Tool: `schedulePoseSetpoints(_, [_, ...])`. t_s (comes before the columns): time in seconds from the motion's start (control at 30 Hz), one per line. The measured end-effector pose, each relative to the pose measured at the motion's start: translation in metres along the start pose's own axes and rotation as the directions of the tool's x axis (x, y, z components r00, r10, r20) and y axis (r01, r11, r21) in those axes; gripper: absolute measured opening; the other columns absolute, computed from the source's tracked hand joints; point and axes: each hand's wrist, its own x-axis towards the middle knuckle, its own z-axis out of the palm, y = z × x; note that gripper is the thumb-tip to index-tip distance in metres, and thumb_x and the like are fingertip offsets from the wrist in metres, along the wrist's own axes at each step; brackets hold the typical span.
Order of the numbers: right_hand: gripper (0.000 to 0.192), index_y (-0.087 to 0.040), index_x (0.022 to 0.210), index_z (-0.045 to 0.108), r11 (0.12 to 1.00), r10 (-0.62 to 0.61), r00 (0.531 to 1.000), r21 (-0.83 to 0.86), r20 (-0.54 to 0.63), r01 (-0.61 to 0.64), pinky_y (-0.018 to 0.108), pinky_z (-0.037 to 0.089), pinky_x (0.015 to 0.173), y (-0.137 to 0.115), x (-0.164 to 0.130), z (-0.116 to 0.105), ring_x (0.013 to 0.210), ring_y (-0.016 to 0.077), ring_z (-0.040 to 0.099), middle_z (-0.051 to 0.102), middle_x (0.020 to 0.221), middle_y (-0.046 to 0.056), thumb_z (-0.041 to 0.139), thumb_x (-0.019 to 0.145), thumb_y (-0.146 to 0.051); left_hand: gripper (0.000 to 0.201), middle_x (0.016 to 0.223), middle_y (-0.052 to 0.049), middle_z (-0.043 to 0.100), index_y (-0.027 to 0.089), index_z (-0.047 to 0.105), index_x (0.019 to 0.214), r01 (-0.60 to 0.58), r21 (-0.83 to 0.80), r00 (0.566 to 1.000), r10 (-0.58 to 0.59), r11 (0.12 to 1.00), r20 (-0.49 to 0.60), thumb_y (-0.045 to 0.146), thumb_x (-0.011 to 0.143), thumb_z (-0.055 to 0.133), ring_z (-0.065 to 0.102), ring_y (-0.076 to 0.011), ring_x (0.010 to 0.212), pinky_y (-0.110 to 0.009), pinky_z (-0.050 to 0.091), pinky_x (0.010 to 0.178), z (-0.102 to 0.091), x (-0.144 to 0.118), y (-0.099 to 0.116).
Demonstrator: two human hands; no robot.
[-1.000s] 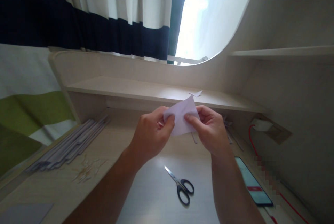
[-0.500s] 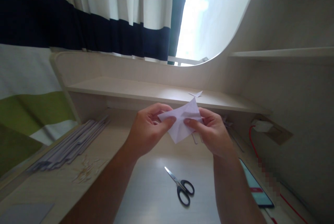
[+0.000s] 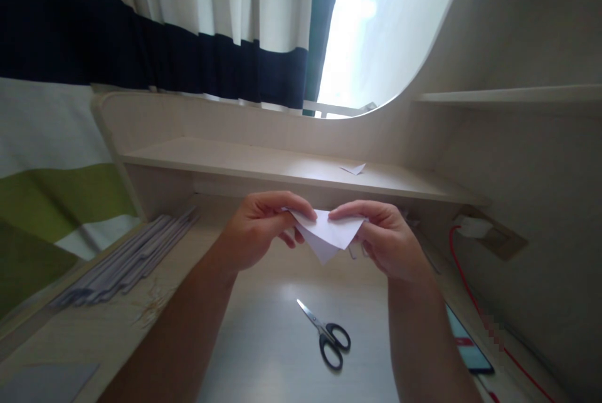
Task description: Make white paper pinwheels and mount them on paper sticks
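No readable writing anywhere; the phone [image 3: 463, 343] screen below the right wrist shows teal w/ a red bar, text too small to read.

Folded white paper [image 3: 327, 235]: thin, matte, creased into a downward-pointing triangle, flat top edge, sharp tip at the bottom. It's held in the air between both hands, above the desk [image 3: 273, 353], not touching it.

Left hand [image 3: 256, 230]: forearm comes up from lower left, fingers curled, index finger laid along the paper's top-left edge, thumb under it — pinching that corner. Right hand [image 3: 383, 237]: forearm up from lower right, index finger on the top-right edge, thumb behind, rest of fingers bent — pinching that corner too. Fingertips of the two hands are near each other, not touching.

Below the hands, on the pale wood-grain desk, scissors [image 3: 327, 334]: metal blades closed, black plastic loops, lying flat, blades pointing up-left. Left of the left forearm, a fanned stack of long grey-white paper strips [image 3: 129, 262]; just beside them, a small heap of thin yellowish bits, poss. rubber bands, can't tell. Beyond the hands, a small white paper scrap [image 3: 353, 168] on the shelf [image 3: 235, 162]. Right of the right hand, a red cable [image 3: 463, 284] runs down from a white plug.
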Motion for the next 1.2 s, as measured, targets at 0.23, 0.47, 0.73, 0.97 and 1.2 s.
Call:
schedulePoseSetpoints(0.23, [0.021,-0.024,0.102,0.085,0.999,0.046,0.987,0.005,0.153,-0.048,0.024,0.062,0.066,-0.008,-0.001,-0.004,0.076,0.0152,0.073,0.079,0.092,0.003,0.084,0.082,-0.033,0.018,0.081,-0.003,0.074,0.020,0.084,0.081,0.031,0.021,1.000,-0.031,0.999,-0.003,0.012,0.080,0.067,0.069,-0.0151,0.068,-0.023,0.061,0.057,0.001,0.000,0.001])
schedulePoseSetpoints(0.47, [0.024,-0.022,0.105,0.079,0.998,0.067,0.990,-0.006,0.124,-0.066,0.021,0.055,0.062,-0.004,0.001,0.000,0.070,0.0117,0.069,0.078,0.086,0.001,0.088,0.085,-0.031,0.021,0.082,-0.003,0.074,0.020,0.084,0.086,0.017,0.062,0.998,-0.020,0.998,0.058,0.012,0.083,0.064,0.067,-0.0134,0.068,-0.023,0.060,0.062,0.002,-0.001,0.000])
schedulePoseSetpoints(0.73, [0.020,-0.020,0.102,0.083,0.993,0.118,0.985,-0.007,0.129,-0.118,0.018,0.052,0.064,0.001,0.003,-0.003,0.073,0.0103,0.067,0.077,0.089,0.003,0.087,0.086,-0.031,0.019,0.087,-0.003,0.075,0.020,0.083,0.093,0.021,-0.016,0.998,-0.020,1.000,0.057,0.016,0.086,0.067,0.070,-0.0145,0.073,-0.024,0.062,0.064,0.003,0.001,-0.004])
schedulePoseSetpoints(0.97, [0.019,-0.019,0.091,0.080,0.993,0.088,0.996,0.086,-0.023,-0.086,0.017,0.052,0.058,0.001,0.004,0.000,0.066,0.0095,0.065,0.073,0.079,0.000,0.091,0.082,-0.033,0.027,0.086,-0.002,0.076,0.021,0.075,0.117,0.017,-0.039,0.999,-0.016,0.999,0.032,0.031,0.092,0.074,0.072,-0.0174,0.075,-0.026,0.061,0.063,0.008,0.001,-0.004])
schedulePoseSetpoints(1.2, [0.023,-0.018,0.085,0.078,0.991,0.059,0.985,0.127,-0.159,-0.039,0.016,0.049,0.049,0.002,0.006,0.002,0.056,0.0082,0.060,0.070,0.069,-0.001,0.091,0.079,-0.036,0.015,0.078,-0.001,0.075,0.016,0.080,0.090,0.021,0.121,0.994,-0.033,0.992,0.105,0.030,0.094,0.074,0.065,-0.0118,0.073,-0.021,0.052,0.069,0.020,-0.002,-0.001])
